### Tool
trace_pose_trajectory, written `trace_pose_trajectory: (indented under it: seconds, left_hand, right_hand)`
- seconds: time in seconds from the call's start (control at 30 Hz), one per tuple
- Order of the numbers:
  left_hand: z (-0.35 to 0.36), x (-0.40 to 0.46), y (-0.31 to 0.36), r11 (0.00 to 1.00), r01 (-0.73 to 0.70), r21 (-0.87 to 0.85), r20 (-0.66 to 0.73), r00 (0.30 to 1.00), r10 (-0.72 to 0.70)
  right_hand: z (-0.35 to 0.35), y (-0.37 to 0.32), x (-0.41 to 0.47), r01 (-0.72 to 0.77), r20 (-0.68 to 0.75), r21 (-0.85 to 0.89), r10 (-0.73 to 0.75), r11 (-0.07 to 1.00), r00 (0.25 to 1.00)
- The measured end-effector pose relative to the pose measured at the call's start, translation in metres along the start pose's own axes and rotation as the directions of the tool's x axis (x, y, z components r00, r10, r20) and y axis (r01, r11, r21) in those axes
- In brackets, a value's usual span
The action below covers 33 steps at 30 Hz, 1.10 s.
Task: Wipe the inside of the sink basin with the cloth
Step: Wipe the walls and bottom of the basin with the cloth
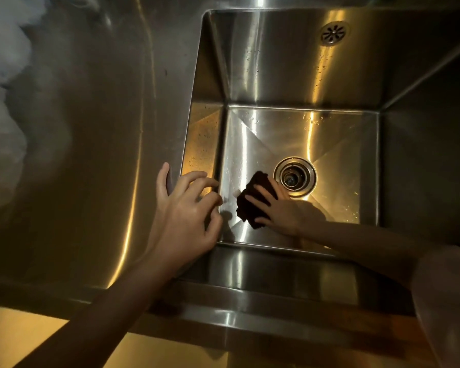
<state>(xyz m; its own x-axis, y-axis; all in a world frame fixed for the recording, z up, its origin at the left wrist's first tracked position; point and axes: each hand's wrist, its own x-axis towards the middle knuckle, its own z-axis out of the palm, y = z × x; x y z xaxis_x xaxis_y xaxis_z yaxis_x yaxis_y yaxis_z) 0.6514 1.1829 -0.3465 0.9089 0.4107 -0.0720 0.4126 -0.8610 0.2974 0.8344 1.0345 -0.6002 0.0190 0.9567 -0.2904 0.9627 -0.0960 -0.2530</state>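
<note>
A deep stainless steel sink basin (290, 62) fills the right half of the view. On its floor, just left of the round drain (294, 177), my right hand (282, 208) presses flat on a dark cloth (251, 201), fingers spread over it. My left hand (181, 211) hovers at the basin's left rim with fingers curled and apart, holding nothing. Water droplets speckle the back and left walls.
A steel drainboard (91, 128) stretches left of the basin. An overflow grate (333, 32) sits high on the back wall. The sink's front edge (223, 314) runs along the bottom, with a yellowish floor below it. A light sleeve (446, 301) covers my right upper arm.
</note>
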Motion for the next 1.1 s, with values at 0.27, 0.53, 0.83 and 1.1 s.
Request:
trace_pose_trajectory:
  seconds: [0.27, 0.53, 0.83, 1.1]
  left_hand:
    - [0.0, 0.001, 0.0, 1.0, -0.009, 0.02, -0.002, 1.0, 0.009]
    - [0.002, 0.001, -0.002, 1.0, -0.018, 0.017, 0.012, 1.0, 0.018]
    - [0.004, 0.001, -0.003, 0.999, -0.027, 0.024, -0.015, 1.0, 0.028]
    - [-0.02, 0.039, 0.002, 0.976, -0.128, 0.177, 0.115, 0.987, 0.108]
  right_hand:
    - [-0.03, 0.021, 0.088, -0.082, 0.023, 0.01, 0.081, 0.997, 0.996]
    - [-0.083, 0.084, 0.171, -0.077, 0.038, -0.075, 0.08, 0.994, 0.996]
    - [-0.068, 0.124, 0.099, -0.398, -0.007, 0.081, 0.4, 0.914, 0.917]
    - [-0.043, 0.132, -0.006, -0.809, 0.017, 0.246, 0.832, 0.534, 0.555]
